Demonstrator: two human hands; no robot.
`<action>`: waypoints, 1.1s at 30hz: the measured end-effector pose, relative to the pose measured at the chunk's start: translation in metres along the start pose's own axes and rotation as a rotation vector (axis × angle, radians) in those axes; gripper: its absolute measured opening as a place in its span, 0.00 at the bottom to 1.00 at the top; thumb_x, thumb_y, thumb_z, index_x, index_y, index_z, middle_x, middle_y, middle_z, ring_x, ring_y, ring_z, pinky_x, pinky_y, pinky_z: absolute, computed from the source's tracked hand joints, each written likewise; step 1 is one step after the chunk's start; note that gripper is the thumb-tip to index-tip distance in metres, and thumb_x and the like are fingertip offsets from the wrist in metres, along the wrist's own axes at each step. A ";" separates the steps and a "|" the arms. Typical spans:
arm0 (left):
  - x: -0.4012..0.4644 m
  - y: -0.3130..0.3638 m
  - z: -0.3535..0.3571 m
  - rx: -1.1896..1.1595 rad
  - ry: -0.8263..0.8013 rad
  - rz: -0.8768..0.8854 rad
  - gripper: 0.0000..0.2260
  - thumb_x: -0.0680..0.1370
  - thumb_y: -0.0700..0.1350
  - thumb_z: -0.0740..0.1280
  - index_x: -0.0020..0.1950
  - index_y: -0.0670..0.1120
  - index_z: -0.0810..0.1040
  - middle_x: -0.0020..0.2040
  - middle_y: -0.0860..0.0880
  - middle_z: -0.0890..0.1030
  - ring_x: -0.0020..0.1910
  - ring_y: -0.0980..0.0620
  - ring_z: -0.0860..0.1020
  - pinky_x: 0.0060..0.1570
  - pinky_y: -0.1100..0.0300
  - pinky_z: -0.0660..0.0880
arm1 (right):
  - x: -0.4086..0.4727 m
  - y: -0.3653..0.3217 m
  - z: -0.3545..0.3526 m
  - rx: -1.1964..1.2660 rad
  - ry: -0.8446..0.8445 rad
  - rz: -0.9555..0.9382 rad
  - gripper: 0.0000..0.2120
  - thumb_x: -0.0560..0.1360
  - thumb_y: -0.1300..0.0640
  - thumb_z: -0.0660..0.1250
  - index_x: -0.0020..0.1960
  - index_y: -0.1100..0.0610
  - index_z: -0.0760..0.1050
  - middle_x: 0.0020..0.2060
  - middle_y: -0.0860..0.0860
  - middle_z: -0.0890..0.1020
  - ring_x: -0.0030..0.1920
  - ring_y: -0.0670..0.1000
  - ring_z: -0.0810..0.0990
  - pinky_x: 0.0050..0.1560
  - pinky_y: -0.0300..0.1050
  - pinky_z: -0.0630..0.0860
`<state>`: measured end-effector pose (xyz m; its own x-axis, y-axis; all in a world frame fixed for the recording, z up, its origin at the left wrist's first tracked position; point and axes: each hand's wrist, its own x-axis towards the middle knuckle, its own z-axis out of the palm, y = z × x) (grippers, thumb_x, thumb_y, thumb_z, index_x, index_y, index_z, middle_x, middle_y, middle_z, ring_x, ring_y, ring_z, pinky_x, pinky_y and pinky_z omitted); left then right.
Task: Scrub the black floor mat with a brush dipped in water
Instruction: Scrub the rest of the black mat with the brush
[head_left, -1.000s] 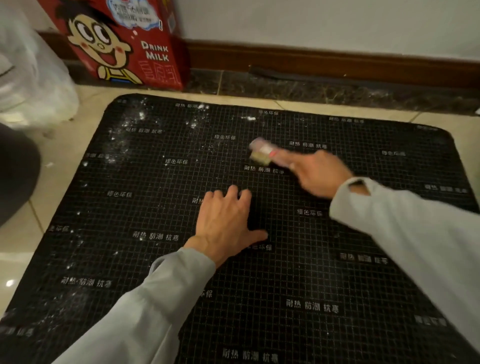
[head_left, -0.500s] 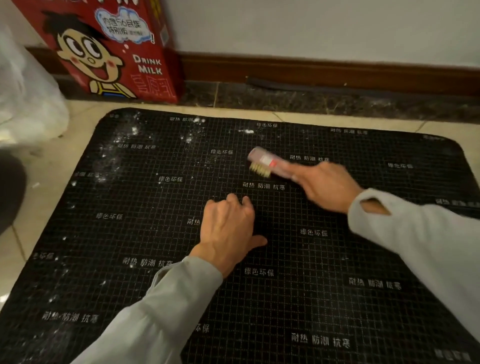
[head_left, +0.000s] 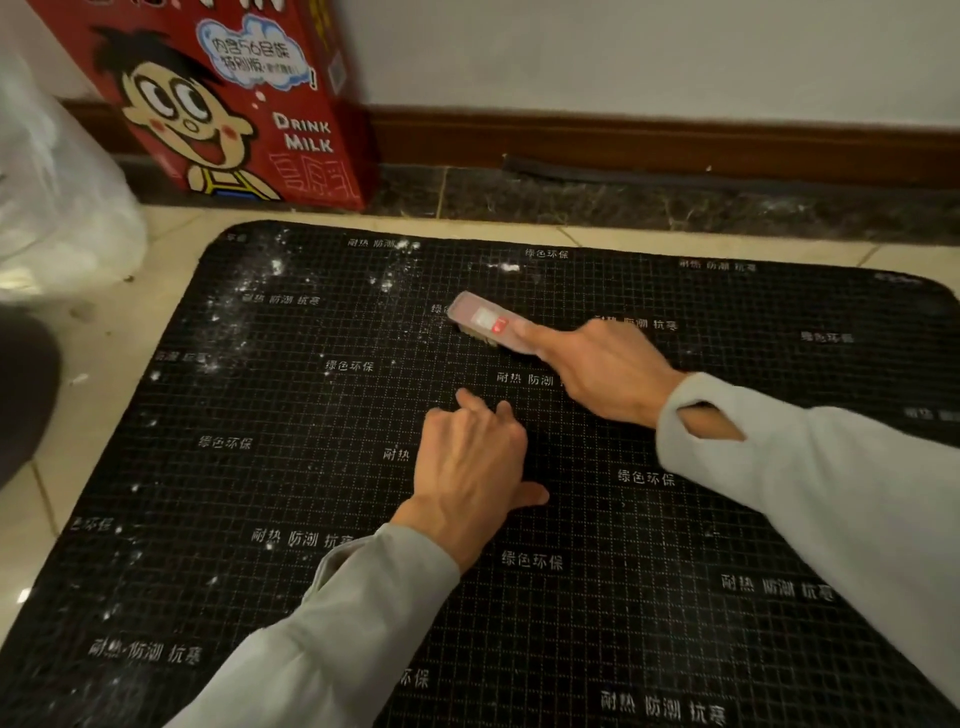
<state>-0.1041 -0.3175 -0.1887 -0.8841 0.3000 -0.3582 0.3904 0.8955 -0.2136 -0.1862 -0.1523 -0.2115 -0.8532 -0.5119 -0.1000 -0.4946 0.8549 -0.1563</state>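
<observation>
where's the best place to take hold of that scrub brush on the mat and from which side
Take the brush by its rear handle end, coming from the right, as the right hand does now. The bristles sit under the front end on the black mat, so a rear grip with a forefinger along the back keeps fingers off the bristles and presses them down.

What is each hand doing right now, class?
Left hand: open, resting on the black mat.
Right hand: gripping the brush.
</observation>
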 end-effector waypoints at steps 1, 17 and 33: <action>0.000 0.000 0.000 0.012 0.005 0.006 0.42 0.71 0.73 0.63 0.74 0.45 0.66 0.65 0.38 0.75 0.46 0.47 0.80 0.41 0.53 0.70 | 0.004 0.002 0.002 -0.021 0.003 0.001 0.23 0.83 0.56 0.56 0.76 0.47 0.58 0.26 0.48 0.72 0.22 0.46 0.71 0.23 0.40 0.67; 0.002 -0.001 -0.001 -0.010 -0.047 0.004 0.37 0.69 0.73 0.64 0.63 0.43 0.75 0.67 0.33 0.74 0.41 0.47 0.80 0.32 0.56 0.66 | 0.054 0.021 -0.003 -0.016 0.048 0.156 0.24 0.82 0.56 0.58 0.76 0.46 0.58 0.31 0.50 0.74 0.27 0.48 0.72 0.27 0.41 0.66; 0.003 -0.002 -0.001 -0.016 -0.044 0.045 0.40 0.70 0.71 0.64 0.70 0.42 0.72 0.70 0.30 0.68 0.38 0.49 0.78 0.32 0.56 0.65 | 0.047 0.066 -0.026 -0.132 0.003 0.595 0.09 0.78 0.56 0.63 0.53 0.62 0.75 0.38 0.57 0.77 0.36 0.57 0.74 0.37 0.49 0.69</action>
<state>-0.1080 -0.3184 -0.1885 -0.8537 0.3255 -0.4065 0.4249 0.8867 -0.1822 -0.2629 -0.1177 -0.2010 -0.9899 0.0565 -0.1297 0.0506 0.9975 0.0489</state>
